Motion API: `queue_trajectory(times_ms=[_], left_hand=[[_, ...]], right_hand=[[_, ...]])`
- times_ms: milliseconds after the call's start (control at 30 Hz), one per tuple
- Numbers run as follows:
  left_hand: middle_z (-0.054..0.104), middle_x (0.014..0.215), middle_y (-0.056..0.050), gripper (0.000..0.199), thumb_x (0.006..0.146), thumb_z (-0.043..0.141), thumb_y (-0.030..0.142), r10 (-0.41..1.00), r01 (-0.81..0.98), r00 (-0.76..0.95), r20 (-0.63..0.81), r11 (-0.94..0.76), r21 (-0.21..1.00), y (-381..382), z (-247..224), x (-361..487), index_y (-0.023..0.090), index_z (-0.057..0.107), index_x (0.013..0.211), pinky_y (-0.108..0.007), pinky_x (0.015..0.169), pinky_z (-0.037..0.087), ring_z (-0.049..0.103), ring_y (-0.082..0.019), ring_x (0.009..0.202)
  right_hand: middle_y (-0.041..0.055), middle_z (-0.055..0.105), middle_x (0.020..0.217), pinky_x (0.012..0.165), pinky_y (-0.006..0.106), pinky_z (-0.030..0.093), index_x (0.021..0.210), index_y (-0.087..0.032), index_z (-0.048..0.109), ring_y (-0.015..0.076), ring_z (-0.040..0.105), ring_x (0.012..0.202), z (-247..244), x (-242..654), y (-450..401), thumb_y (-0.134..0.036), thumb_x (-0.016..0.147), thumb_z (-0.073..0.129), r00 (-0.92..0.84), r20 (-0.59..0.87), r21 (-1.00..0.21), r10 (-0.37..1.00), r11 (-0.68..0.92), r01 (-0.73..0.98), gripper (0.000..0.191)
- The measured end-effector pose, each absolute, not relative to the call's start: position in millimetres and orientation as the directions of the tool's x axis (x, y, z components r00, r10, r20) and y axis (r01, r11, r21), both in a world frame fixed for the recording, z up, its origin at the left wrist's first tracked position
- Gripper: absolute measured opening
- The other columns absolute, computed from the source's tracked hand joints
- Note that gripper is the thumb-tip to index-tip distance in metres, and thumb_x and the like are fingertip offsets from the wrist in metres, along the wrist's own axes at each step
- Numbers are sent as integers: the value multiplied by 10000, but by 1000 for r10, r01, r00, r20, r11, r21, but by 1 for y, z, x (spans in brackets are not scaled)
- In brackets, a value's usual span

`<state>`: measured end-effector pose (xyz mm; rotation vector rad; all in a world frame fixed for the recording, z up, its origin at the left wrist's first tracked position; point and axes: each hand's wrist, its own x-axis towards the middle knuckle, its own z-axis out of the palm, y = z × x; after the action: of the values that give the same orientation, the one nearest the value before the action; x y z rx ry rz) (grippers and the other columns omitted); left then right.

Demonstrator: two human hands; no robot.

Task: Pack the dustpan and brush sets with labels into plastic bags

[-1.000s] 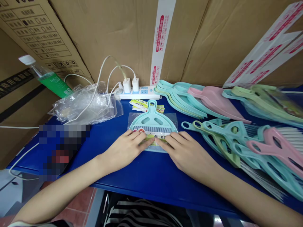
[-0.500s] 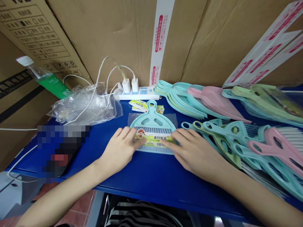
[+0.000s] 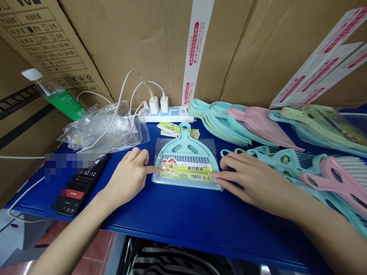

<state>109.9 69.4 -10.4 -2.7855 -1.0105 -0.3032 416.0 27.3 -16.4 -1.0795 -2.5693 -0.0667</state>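
A light blue dustpan and brush set lies flat on the blue table in a clear bag, its handle pointing away from me. A printed label with red mushrooms sits across its front. My left hand is at the set's left edge, index finger stretched to the label's left end, the other fingers curled in, holding nothing. On the right, my right hand has its fingers apart, with fingertips touching the bag by the label's right end.
Stacked dustpans and a pile of brushes lie to the right. Behind are spare labels and a power strip. Clear bags, a green-labelled bottle and a phone are at the left.
Both hands have drawn outward from the middle of the label, the left one further, leaving more of the label and bag uncovered. The set has stayed in place.
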Motion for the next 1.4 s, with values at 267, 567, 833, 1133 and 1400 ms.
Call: queue_trajectory(times_ms=[267, 567, 833, 1133, 1400], left_hand=[[503, 773, -57, 439, 849, 378, 23, 637, 661, 733, 240, -750, -30, 70, -9, 110, 241, 757, 882, -338, 641, 447, 445, -208, 728], [557, 810, -45, 246, 922, 456, 217, 665, 688, 707, 240, -726, -18, 66, -14, 115, 195, 699, 893, -340, 672, 457, 497, -204, 763], [585, 821, -38, 223, 960, 418, 205, 667, 682, 716, 205, -731, -3, 69, -18, 117, 178, 622, 876, -318, 686, 473, 509, -187, 764], [561, 893, -53, 249, 987, 370, 235, 673, 666, 720, 167, -739, 104, 70, -12, 114, 183, 592, 887, -337, 714, 482, 517, -199, 836], [575, 862, -66, 262, 986, 382, 212, 618, 651, 716, 326, -759, 11, 68, -12, 117, 164, 613, 872, -312, 700, 470, 503, -191, 791]], right_hand=[[35, 619, 703, 682, 325, 431, 816, -215, 700, 175, 576, 674, -15, 417, 28, -256, 1002, 353, -640, 306, -108, 705, 693, 712, 396], [34, 631, 708, 615, 312, 449, 776, -203, 590, 181, 596, 652, -26, 412, 30, -280, 993, 358, -568, 254, -193, 783, 617, 763, 326], [41, 693, 810, 617, 300, 468, 843, -218, 586, 183, 649, 709, -26, 405, 28, -262, 971, 387, -488, 213, -328, 846, 532, 780, 241], [35, 612, 749, 543, 267, 433, 831, -212, 611, 156, 594, 623, -16, 406, 24, -278, 977, 379, -478, 205, -362, 854, 520, 774, 282], [34, 594, 734, 583, 267, 445, 838, -192, 607, 148, 574, 636, -17, 404, 24, -247, 980, 413, -456, 402, -284, 794, 582, 762, 247]])
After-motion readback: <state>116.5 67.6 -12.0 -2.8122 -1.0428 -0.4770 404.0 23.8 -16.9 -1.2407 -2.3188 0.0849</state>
